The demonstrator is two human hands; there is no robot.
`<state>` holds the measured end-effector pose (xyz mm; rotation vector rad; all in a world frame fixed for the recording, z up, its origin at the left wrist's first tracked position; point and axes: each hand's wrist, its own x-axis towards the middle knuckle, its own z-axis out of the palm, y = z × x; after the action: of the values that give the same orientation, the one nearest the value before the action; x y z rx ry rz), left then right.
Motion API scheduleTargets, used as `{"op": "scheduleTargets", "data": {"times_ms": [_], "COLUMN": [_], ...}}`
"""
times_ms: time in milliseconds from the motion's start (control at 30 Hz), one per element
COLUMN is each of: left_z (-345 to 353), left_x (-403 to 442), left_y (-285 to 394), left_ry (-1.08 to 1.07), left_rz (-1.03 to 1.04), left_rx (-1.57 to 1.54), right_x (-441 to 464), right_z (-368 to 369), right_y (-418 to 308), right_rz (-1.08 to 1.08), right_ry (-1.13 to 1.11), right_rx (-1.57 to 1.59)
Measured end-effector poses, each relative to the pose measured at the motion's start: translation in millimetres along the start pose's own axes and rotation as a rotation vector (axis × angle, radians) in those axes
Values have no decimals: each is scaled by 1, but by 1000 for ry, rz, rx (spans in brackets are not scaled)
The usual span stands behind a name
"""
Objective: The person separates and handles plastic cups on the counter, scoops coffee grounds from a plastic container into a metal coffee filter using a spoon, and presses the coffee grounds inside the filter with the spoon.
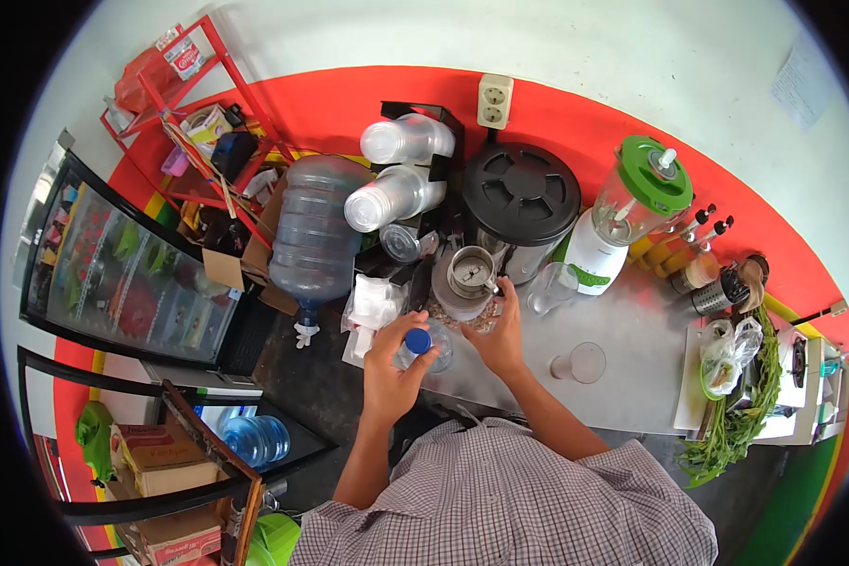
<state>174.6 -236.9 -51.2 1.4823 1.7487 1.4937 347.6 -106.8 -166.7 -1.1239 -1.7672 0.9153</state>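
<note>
My left hand (392, 374) is closed around a clear bottle with a blue cap (419, 341), its thumb and fingers near the cap. My right hand (496, 338) curls against the side of a clear container (485, 319) with brownish contents, thumb low and index finger up by the metal cup. That metal cup (470, 271) sits on a pale round vessel (450, 294) right beside the container. The exact contact under my right fingers is partly hidden.
Stacked plastic cups (396, 193), a big water jug (319, 231), a black-lidded steel pot (523, 195) and a green-lidded blender (632, 203) line the back. A clear cup (587, 362) stands on the metal table (538, 391). Leafy greens (740, 415) hang over the right edge.
</note>
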Motion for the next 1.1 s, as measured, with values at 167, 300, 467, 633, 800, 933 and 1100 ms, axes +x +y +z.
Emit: {"op": "scheduleTargets", "data": {"times_ms": [167,300,467,633,800,933,1100], "left_z": [-13,-19,-30,-33,-29,-25,-25], "left_x": [13,19,25,27,32,34,34], "left_y": [-4,-3,-14,-20,-36,-44,-45], "left_ry": [-92,-174,-251,-296,-334,-372,-402], "left_rz": [31,32,48,115,146,157,211], "left_rx": [27,-59,-119,-156,-240,-200,-179], "right_x": [9,18,17,23,24,23,9], "right_z": [14,14,18,26,41,44,42], "right_y": [-1,-1,-8,-19,-19,-10,-6], "right_rz": [-56,2,91,193,172,122,45], "right_ry": [116,125,95,91,158,205,219], "right_rx": [-222,-374,-570,-549,-481,-361,-307]}}
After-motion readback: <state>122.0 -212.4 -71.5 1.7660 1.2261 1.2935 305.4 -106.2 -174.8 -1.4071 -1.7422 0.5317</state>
